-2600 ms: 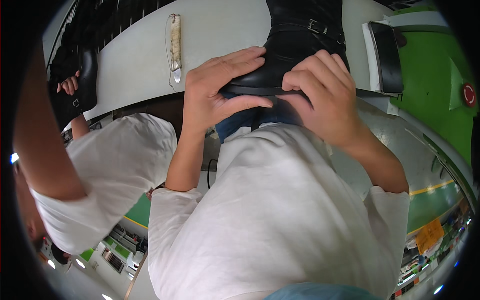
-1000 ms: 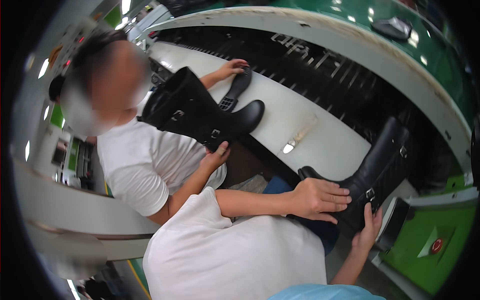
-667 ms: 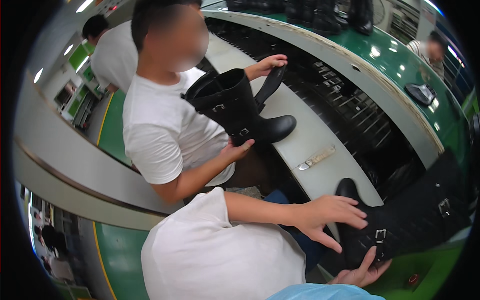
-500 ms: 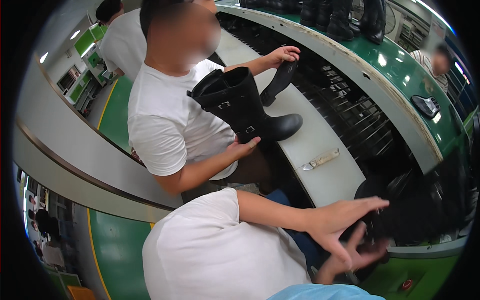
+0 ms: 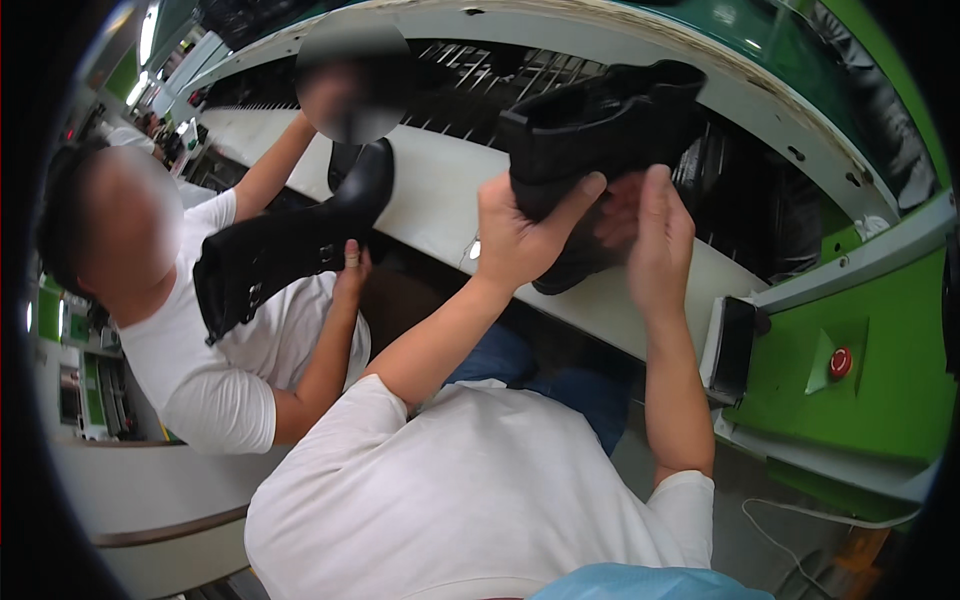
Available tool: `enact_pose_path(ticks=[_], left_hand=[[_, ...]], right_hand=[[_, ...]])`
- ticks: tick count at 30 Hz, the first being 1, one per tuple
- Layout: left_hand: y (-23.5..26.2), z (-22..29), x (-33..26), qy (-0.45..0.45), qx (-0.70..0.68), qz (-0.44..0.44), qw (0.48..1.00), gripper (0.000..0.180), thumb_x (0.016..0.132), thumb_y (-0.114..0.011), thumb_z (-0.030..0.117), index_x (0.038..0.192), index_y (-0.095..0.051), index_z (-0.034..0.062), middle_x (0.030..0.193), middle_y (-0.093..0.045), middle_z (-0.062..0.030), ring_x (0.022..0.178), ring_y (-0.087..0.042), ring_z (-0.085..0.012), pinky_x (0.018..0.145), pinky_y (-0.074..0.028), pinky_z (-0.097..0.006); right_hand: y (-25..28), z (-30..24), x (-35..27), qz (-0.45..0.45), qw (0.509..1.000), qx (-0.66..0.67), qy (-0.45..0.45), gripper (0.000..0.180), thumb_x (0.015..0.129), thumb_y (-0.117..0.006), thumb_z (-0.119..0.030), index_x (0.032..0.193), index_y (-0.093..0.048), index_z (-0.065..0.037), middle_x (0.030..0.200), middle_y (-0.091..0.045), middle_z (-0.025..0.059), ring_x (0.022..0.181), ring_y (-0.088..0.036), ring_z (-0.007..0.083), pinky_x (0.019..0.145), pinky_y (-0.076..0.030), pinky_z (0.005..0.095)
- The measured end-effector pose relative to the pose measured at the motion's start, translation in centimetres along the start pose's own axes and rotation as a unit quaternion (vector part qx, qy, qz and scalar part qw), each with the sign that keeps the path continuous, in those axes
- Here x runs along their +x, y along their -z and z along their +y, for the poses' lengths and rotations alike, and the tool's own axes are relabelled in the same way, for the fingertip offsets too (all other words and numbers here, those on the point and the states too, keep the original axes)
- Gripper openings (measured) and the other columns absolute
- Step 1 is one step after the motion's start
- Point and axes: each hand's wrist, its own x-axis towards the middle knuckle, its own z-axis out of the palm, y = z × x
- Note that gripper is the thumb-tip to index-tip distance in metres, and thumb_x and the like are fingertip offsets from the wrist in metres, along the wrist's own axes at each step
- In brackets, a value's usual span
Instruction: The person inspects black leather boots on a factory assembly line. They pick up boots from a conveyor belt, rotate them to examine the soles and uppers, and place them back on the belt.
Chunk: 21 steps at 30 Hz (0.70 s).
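A black boot (image 5: 600, 125) is held up in front of me, tilted on its side, with its open top at the upper right. My left hand (image 5: 535, 225) grips its left side, thumb in front and the other fingers hidden behind. My right hand (image 5: 660, 235) is closed on the boot's lower right side, its fingertips slightly blurred. Left of me, a co-worker in a white shirt (image 5: 210, 370) holds another black boot (image 5: 290, 235) with buckled straps. The co-worker's hand (image 5: 350, 265) supports that boot from below.
A white bench top (image 5: 440, 180) runs beneath the boots, beside a dark conveyor with metal rods (image 5: 480, 65). A raised green table (image 5: 720, 20) stands beyond. On the right are a green machine panel (image 5: 800, 410), a red push button (image 5: 840, 362) and a black box (image 5: 735, 345).
My view has swung right. Both my hands, spread and reaching beside a dark blurred shape earlier, now hold a boot raised over the bench. The co-worker's boot has tipped over sideways.
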Motion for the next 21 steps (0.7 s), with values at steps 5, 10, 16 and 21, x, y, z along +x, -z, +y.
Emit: enact_pose_path(ticks=[5,10,16,21], left_hand=[[-0.2,2.9,1.3,0.004,0.015,-0.036,0.999,0.031,0.097,-0.092,0.011,0.124,-0.083,-0.0005,0.101,-0.087,-0.0065,0.087,-0.075,-0.0081,0.079,-0.061,-0.028],[0.8,4.5,1.6,0.008,0.102,-0.080,0.992,0.033,0.098,-0.090,0.012,0.129,-0.085,0.0033,0.097,-0.086,-0.0121,0.078,-0.076,-0.0096,0.072,-0.060,-0.030],[0.2,3.2,1.9,-0.058,0.027,0.008,0.998,0.013,0.106,-0.084,0.011,0.107,-0.085,-0.0016,0.075,-0.074,-0.0003,0.070,-0.058,-0.0021,0.060,-0.048,-0.027],[0.3,3.0,2.4,-0.021,0.008,0.023,0.999,0.018,0.107,-0.083,0.013,0.102,-0.082,-0.0042,0.074,-0.074,-0.0014,0.070,-0.059,-0.0030,0.060,-0.048,-0.027]], right_hand=[[-0.3,-4.5,1.4,0.019,0.999,0.038,0.007,0.059,0.118,-0.059,-0.058,0.104,-0.070,-0.002,0.079,-0.062,0.0012,0.062,-0.059,0.0078,0.055,-0.044,0.0240],[-0.5,-5.2,3.2,0.006,0.995,0.103,0.011,0.027,0.118,-0.070,-0.033,0.110,-0.073,-0.008,0.083,-0.060,-0.0048,0.063,-0.049,0.0011,0.051,-0.038,0.0202],[0.3,-1.6,2.5,-0.008,0.986,0.165,0.039,0.021,0.120,-0.064,-0.023,0.106,-0.062,-0.008,0.087,-0.054,-0.0028,0.066,-0.042,0.0022,0.052,-0.036,0.0211],[1.9,5.3,0.0,-0.015,0.990,0.112,-0.083,0.020,0.119,-0.066,-0.022,0.105,-0.062,-0.009,0.083,-0.054,-0.0024,0.062,-0.044,0.0042,0.050,-0.036,0.0228]])
